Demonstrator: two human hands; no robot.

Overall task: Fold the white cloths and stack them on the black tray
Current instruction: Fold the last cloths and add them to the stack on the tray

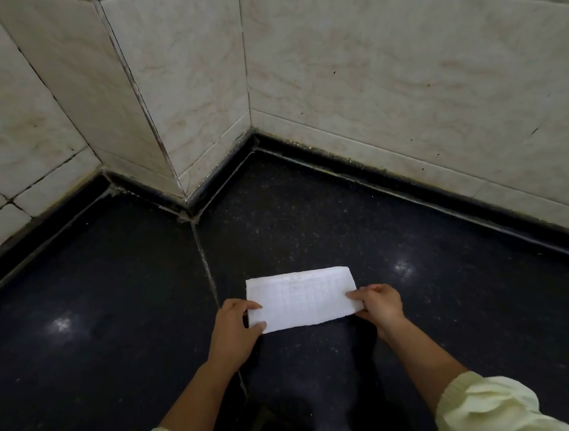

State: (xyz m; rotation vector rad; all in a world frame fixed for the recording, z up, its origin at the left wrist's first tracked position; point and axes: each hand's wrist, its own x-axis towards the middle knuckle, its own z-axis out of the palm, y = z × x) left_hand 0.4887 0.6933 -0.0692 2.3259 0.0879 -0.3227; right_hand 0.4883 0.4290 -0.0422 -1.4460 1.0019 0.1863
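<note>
White cloth [301,299], faintly gridded, folded into a long rectangle. Lies flat on the black speckled stone counter [111,299], long sides running left to right, well apart from the back edge where the counter meets the tiled wall [366,70]. Sits just right of the pale seam [209,273] that runs across the counter from the jutting wall corner toward the person.

Caught between the two hands, one at each short end. Left hand [234,329] at the cloth's left end, thumb lying on the top face near the far corner, a fingertip curled in at the near corner, pinching that end. Right hand [380,305] at the cloth's right end, fingertips laid over the top face, thumb tucked at the near right corner, gripping that end likewise. Both hands narrow, closed on fabric, knuckles toward the person, with the whole middle of the cloth bare between them.

Directly under the cloth's near long edge and between the forearms, a dull dark patch [311,384] on the counter; cannot tell whether a tray or a shadow. Pale yellow sleeves [482,404] pushed up at the bottom of the view. Two soft glints of light [60,324] on the stone, one left of the hands, one right.
</note>
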